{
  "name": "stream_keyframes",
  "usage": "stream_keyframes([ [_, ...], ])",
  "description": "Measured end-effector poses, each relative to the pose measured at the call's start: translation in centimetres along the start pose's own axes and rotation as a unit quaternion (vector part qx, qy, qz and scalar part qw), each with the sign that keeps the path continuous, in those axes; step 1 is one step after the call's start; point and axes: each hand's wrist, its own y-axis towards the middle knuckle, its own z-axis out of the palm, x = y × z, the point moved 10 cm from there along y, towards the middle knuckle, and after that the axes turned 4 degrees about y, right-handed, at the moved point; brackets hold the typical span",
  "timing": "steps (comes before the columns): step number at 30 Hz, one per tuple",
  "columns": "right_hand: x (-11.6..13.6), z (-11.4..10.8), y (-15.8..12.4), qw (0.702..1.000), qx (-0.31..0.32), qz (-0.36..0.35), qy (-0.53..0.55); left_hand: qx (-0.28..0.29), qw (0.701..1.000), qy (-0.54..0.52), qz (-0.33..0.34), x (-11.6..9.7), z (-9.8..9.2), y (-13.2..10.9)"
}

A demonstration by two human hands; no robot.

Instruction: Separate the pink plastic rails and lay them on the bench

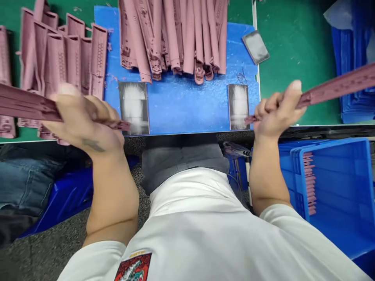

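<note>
My left hand [84,117] is closed around a long pink plastic strip [26,103] that runs out of view at the left edge. Its short end pokes out past my little finger. Likewise, my right hand [277,111] grips a second pink plastic strip [340,88], which slants up toward the right edge. Both hands are raised near the table's front edge, wide apart, with motion blur on the left one. Between and beyond them, a pile of similar pink strips [172,35] lies on a blue sheet [187,105].
More pink channel-shaped pieces [73,54] lie at the left on the green table [293,47]. Two dark patches with whitish middles [134,107] and a small grey block [255,47] are on the blue sheet. At lower right stands a blue crate [340,187]; stacked blue trays [354,78] sit behind it.
</note>
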Motion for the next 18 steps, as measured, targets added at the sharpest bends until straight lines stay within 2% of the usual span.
stream_keyframes([
  [3, -0.1, 0.3, -0.1, 1.000, -0.003, -0.001, 0.010, 0.019, 0.994, -0.044, 0.094, -1.4, 1.7, -0.1],
  [6, 0.8, 0.3, -0.4, 1.000, -0.010, -0.018, 0.020, 0.041, 0.994, -0.040, 0.094, -2.5, 2.1, -0.3],
  [9, 1.1, -0.5, -1.7, 0.998, 0.038, 0.052, 0.005, 0.104, 0.994, 0.018, -0.001, -2.5, 0.7, -1.7],
  [12, -0.3, -2.7, -4.1, 0.974, 0.090, 0.205, -0.037, 0.181, 0.969, 0.065, -0.154, -0.2, -1.8, -4.4],
  [14, -1.2, -3.9, -5.6, 0.952, 0.111, 0.283, -0.031, 0.209, 0.948, 0.065, -0.232, 1.4, -3.2, -6.1],
  [16, -1.0, -4.3, -5.7, 0.949, 0.123, 0.290, -0.004, 0.192, 0.953, 0.059, -0.227, 1.3, -4.0, -6.5],
  [18, 0.0, -4.1, -4.9, 0.957, 0.134, 0.258, 0.009, 0.151, 0.973, 0.055, -0.168, -0.3, -4.2, -5.9],
])
